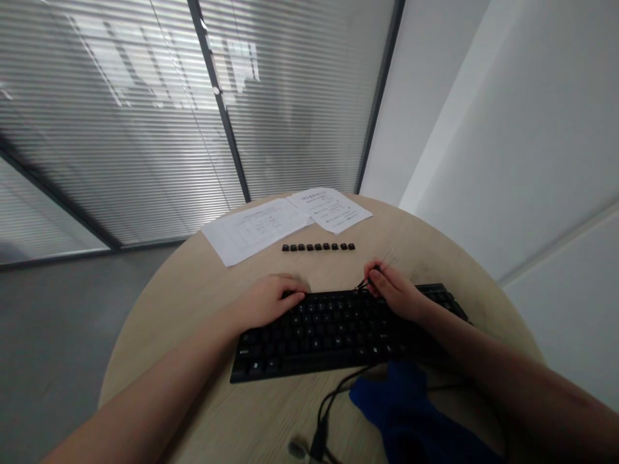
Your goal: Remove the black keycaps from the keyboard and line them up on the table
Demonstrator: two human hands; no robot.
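A black keyboard (309, 346) lies on the round table, tilted slightly in view. My left hand (268, 299) is closed over its far left edge, the thumb on the top and the fingers along the back. Above the keyboard's far edge, right of the middle, my right hand (394, 290) pinches a small black keycap puller (374, 273). Thin wires stick out past the fingers, and its dark prongs point down toward the top row of keys. Beyond the keyboard, several loose black keycaps (318, 247) stand in a row.
Two printed sheets (256, 227) overlap at the far side of the wooden table (193, 335). Near the front edge lie a blue cloth (411, 403) and a black cable (322, 422). Glass panels with blinds (300, 129) and a white wall (507, 142) stand behind.
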